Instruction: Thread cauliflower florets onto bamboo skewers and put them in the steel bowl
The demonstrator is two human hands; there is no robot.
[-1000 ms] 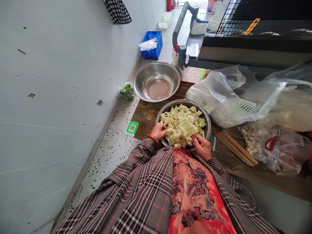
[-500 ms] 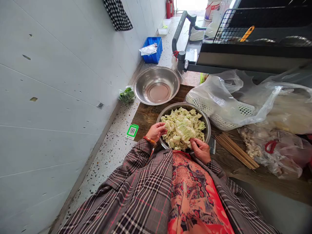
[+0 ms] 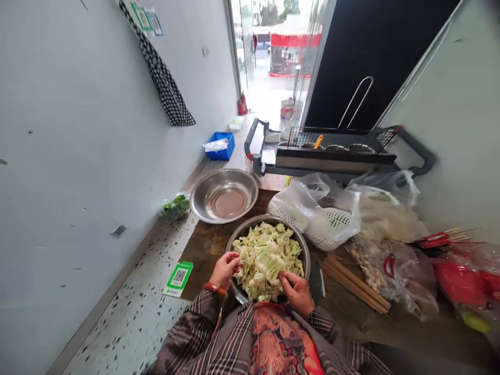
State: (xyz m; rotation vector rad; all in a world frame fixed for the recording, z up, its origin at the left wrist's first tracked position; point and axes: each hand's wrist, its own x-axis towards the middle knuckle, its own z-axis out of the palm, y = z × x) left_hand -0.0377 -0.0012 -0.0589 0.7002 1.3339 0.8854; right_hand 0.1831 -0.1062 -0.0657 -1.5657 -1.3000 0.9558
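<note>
A steel bowl full of pale green-white cauliflower florets stands on the dark wooden table, close to my body. At its left rim is my left hand, thumb and fingers pinched together beside the florets; what they hold, if anything, is too small to name. My right hand is at the lower right of the bowl, pinching the edge of a large cauliflower piece that lies over the others. The fingertips of both hands are above the bowl.
An empty steel basin is behind the bowl. Wooden skewers lie to the right, near plastic bags and a white basket. A green QR card is at the left, a blue crate farther back.
The camera view has tilted up, so a doorway now shows and the table things sit lower in the picture. My hands keep nearly the same places at the bowl.
</note>
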